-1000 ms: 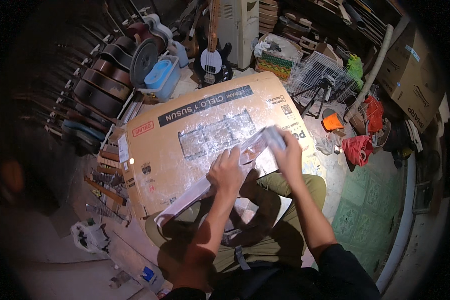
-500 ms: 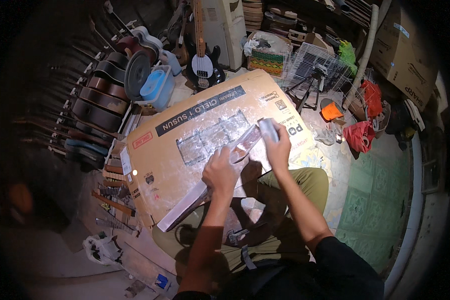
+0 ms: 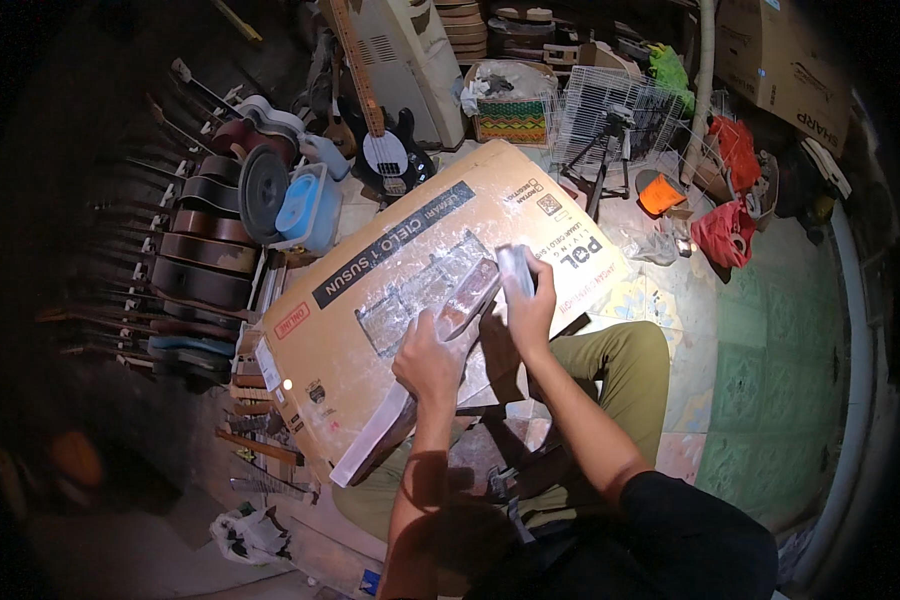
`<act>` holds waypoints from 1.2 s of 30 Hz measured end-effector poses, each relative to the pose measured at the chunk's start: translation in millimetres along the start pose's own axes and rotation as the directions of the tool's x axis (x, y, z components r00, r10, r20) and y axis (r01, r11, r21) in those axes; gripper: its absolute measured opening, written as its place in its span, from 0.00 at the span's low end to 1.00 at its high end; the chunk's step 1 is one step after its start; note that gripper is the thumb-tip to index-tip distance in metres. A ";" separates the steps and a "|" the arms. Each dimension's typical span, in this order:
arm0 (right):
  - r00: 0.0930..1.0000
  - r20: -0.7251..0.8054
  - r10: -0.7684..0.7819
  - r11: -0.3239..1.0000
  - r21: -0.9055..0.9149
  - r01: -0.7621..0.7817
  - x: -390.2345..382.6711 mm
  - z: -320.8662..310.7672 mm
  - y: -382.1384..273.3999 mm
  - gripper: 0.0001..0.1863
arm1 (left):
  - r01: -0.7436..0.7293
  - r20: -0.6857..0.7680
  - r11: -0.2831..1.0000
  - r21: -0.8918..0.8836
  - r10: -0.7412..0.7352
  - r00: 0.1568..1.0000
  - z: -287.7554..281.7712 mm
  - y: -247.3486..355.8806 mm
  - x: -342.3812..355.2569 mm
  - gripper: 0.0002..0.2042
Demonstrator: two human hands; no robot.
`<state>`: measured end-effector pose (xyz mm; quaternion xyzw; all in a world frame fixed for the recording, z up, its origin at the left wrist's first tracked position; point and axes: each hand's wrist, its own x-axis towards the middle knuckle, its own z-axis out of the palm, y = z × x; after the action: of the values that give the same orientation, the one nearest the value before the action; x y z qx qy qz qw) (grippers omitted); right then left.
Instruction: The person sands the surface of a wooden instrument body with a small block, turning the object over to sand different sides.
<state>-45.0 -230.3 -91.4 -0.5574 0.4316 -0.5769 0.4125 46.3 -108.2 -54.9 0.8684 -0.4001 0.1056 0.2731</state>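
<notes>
My left hand (image 3: 432,362) is wrapped around a dusty guitar neck (image 3: 372,437), which lies slantwise over my lap and the near part of a cardboard sheet. Its reddish-brown, wider end (image 3: 473,293) points away to the right, and the pale strip runs down to the lower left. In my right hand (image 3: 532,312) is a small grey sanding block (image 3: 515,270), held upright between thumb and fingers close beside that wider end. I cannot tell whether the block touches the wood. The flat cardboard (image 3: 320,335) carries white dust below both hands.
Guitars (image 3: 210,255) stand in a row at the left, near a clear tub (image 3: 315,210). A black bass guitar (image 3: 388,152) leans beyond the cardboard. At right are a small tripod (image 3: 610,150), an orange cup-like thing (image 3: 660,194) and a red bag (image 3: 722,238). Wooden pieces (image 3: 260,447) lie at lower left.
The view has shifted a little. Both hands, the guitar neck and the sanding block sit slightly further left over the cardboard. Each hand keeps its hold.
</notes>
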 end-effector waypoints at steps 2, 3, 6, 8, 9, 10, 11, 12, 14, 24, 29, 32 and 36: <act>0.988 0.147 0.057 0.995 -0.083 -0.045 -14.4 -1.3 -13.4 0.25 | 0.032 -0.022 0.999 -0.011 -0.032 0.999 -4.3 -0.7 3.2 0.22; 0.956 0.282 -0.082 0.988 -0.099 0.114 -33.7 -11.6 -26.7 0.25 | 0.030 -0.026 1.000 -0.005 -0.030 0.999 -6.2 -3.0 4.8 0.22; 0.895 0.432 -0.109 0.956 -0.202 0.214 -21.8 -32.7 -39.6 0.23 | 0.077 0.079 0.997 0.008 -0.078 0.994 -8.7 2.4 -0.3 0.25; 0.936 0.341 0.086 0.989 -0.145 -0.038 30.1 -38.4 -11.3 0.24 | 0.029 0.039 1.000 0.011 -0.030 0.999 -8.6 15.3 -5.7 0.25; 0.923 0.379 0.061 0.995 -0.091 -0.029 40.2 -39.5 -10.6 0.24 | 0.012 0.073 0.999 0.030 -0.015 0.997 -10.6 17.7 -8.9 0.22; 0.922 0.384 0.060 0.996 -0.090 -0.027 29.3 -44.0 -29.6 0.24 | 0.017 0.070 0.999 0.031 -0.019 0.997 -6.7 14.8 -13.7 0.22; 0.865 0.501 0.002 0.953 -0.264 0.151 7.8 -52.2 -69.9 0.23 | 0.005 0.041 1.000 0.006 -0.005 0.999 -5.3 8.7 -18.0 0.20; 0.787 0.616 -0.028 0.852 -0.397 0.341 -4.3 -54.2 -91.5 0.23 | -0.007 0.011 1.000 -0.018 0.008 1.000 -3.8 2.2 -19.6 0.19; 0.834 0.545 -0.082 0.863 -0.381 0.333 10.4 -66.4 -61.8 0.23 | -0.033 0.037 0.999 -0.035 0.034 0.999 4.4 10.3 -29.1 0.16; 0.918 0.394 0.048 0.972 -0.232 0.049 45.6 -65.8 -15.8 0.20 | -0.071 -0.053 0.993 -0.091 0.067 0.996 8.7 18.6 -28.2 0.13; 0.806 0.584 -0.099 0.857 -0.362 0.367 -17.2 -75.9 -79.0 0.19 | -0.055 0.031 0.998 -0.044 0.056 0.998 -0.4 9.5 -34.3 0.16; 0.909 0.415 0.037 0.979 -0.197 0.049 45.5 -64.4 -15.2 0.19 | -0.051 0.065 0.997 -0.051 0.054 0.996 -4.6 22.6 -27.5 0.16; 0.795 0.592 -0.131 0.842 -0.356 0.405 -14.5 -69.7 -85.0 0.19 | -0.038 0.012 0.997 -0.064 0.039 0.999 -0.7 5.6 -30.9 0.15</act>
<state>-113.6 -189.3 -14.6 -0.8373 0.3349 -0.3268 0.2828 21.8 -91.0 -64.5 0.8522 -0.4216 0.0923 0.2957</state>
